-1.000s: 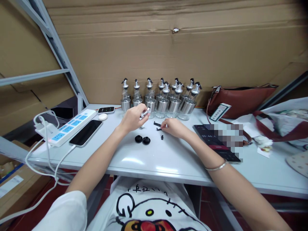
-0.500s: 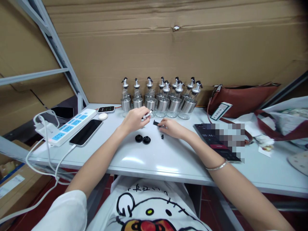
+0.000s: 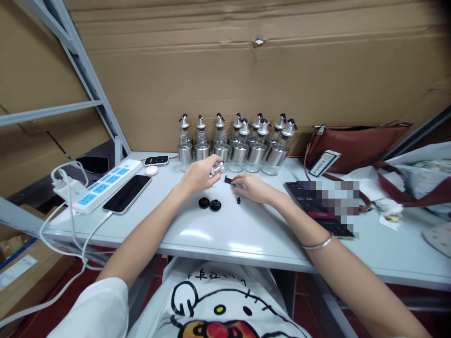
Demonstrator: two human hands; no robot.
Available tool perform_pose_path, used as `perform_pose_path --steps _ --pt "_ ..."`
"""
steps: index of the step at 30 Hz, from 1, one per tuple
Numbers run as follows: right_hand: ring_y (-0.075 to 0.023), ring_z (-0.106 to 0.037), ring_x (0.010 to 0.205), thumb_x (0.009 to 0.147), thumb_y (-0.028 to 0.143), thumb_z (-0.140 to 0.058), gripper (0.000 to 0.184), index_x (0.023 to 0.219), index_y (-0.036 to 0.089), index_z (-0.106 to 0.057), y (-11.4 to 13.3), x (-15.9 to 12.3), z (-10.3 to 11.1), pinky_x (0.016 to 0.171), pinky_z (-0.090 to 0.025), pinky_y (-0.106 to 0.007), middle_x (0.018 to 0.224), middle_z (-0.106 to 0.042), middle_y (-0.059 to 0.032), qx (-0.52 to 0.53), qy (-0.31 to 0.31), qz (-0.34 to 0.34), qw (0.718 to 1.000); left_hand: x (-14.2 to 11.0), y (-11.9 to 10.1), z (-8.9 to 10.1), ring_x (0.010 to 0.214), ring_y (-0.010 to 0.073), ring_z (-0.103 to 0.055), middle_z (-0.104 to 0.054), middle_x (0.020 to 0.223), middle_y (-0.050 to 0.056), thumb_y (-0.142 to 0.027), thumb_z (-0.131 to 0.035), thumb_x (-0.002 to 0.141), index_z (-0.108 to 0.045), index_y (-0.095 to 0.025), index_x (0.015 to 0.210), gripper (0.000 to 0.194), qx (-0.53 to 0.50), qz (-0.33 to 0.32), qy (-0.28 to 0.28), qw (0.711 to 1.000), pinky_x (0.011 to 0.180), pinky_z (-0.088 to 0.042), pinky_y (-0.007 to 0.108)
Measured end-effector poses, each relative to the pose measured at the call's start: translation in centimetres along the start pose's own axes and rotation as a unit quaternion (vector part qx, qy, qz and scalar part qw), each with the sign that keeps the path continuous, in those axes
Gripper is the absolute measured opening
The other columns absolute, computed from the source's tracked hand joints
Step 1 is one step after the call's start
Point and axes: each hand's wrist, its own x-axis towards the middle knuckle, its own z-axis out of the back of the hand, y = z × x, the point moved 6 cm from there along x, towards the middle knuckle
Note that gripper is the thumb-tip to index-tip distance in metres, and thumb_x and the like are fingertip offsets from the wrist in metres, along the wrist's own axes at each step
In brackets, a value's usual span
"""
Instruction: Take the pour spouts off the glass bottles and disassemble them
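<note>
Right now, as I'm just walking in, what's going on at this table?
A person is working with small pourer parts. The left hand holds a silver pourer piece; the right hand is at a small black lever, though its grip is unclear. Two round black stoppers lie nearer the person, and glass-and-steel bottles stand behind, several topped with pourers.

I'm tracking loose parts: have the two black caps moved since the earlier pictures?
No; judged against the power strip, the two black caps show no shift.
</note>
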Motion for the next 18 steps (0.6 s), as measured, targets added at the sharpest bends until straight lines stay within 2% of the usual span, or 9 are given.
perform_pose_path --steps 3,6,9,11,13,15,18 --pt "-0.0274 -0.06 0.1 0.084 0.019 -0.055 0.024 0.102 0.013 -0.07 -0.2 0.0 -0.1 0.091 -0.046 -0.038 0.107 -0.066 -0.0131 -0.008 -0.003 0.007 1.0 -0.1 0.1 -0.4 0.063 0.0128 -0.056 -0.061 0.081 0.001 -0.026 -0.053 0.083 -0.049 -0.017 0.1 0.02 0.001 0.009 0.015 1.0 0.058 -0.038 0.023" --pt "-0.027 -0.06 0.098 0.084 0.018 -0.055 0.021 0.098 0.014 -0.069 -0.3 0.0 0.1 0.09 -0.046 -0.039 0.105 -0.067 -0.0121 -0.008 -0.027 0.025 0.999 -0.1 -0.3 -0.9 0.073 0.0153 -0.058 -0.063 0.084 0.002 -0.026 -0.05 0.085 -0.051 -0.017 0.097 0.015 0.003 -0.029 0.034 0.999 0.064 -0.041 0.024" --pt "-0.0253 -0.059 0.094 0.086 0.017 -0.05 0.019 0.095 0.016 -0.067 0.3 0.0 1.9 0.085 -0.047 -0.04 0.1 -0.065 -0.0111 0.012 -0.143 0.04 0.989 0.0 -0.5 -0.9 0.079 0.0158 -0.058 -0.062 0.092 0.005 -0.026 -0.048 0.088 -0.052 -0.017 0.099 0.015 -0.015 -0.051 0.039 0.998 0.069 -0.042 0.026" --pt "-0.023 -0.058 0.091 0.089 0.019 -0.048 0.019 0.094 0.018 -0.065 1.1 -0.5 3.6 0.081 -0.048 -0.038 0.095 -0.063 -0.01 0.038 -0.246 0.058 0.967 0.1 -0.7 -0.9 0.079 0.0157 -0.056 -0.061 0.091 0.005 -0.025 -0.046 0.089 -0.053 -0.016 0.097 0.014 -0.028 -0.057 0.031 0.998 0.071 -0.042 0.026" --pt "-0.0209 -0.059 0.087 0.09 0.022 -0.048 0.017 0.093 0.019 -0.064 1.9 -1.0 4.8 0.078 -0.048 -0.035 0.092 -0.063 -0.009 0.06 -0.314 0.083 0.944 0.1 -1.0 -0.9 0.077 0.0152 -0.054 -0.059 0.085 0.005 -0.025 -0.045 0.09 -0.053 -0.015 0.092 0.013 -0.044 -0.067 0.019 0.997 0.07 -0.042 0.026" --pt "-0.0196 -0.059 0.084 0.089 0.022 -0.05 0.014 0.089 0.019 -0.064 2.7 -1.4 5.3 0.075 -0.047 -0.033 0.089 -0.063 -0.0079 0.066 -0.338 0.104 0.933 0.1 -1.3 -0.9 0.072 0.0138 -0.052 -0.056 0.078 0.003 -0.023 -0.045 0.089 -0.052 -0.015 0.086 0.011 -0.07 -0.071 0.001 0.995 0.067 -0.041 0.024" --pt "-0.0189 -0.059 0.079 0.087 0.021 -0.052 0.011 0.085 0.019 -0.063 3.5 -1.6 5.3 0.07 -0.047 -0.032 0.084 -0.064 -0.0064 0.056 -0.339 0.129 0.93 0.1 -1.5 -1.0 0.066 0.0114 -0.049 -0.053 0.074 0.001 -0.019 -0.046 0.085 -0.051 -0.015 0.083 0.007 -0.107 -0.064 -0.023 0.992 0.062 -0.04 0.022"
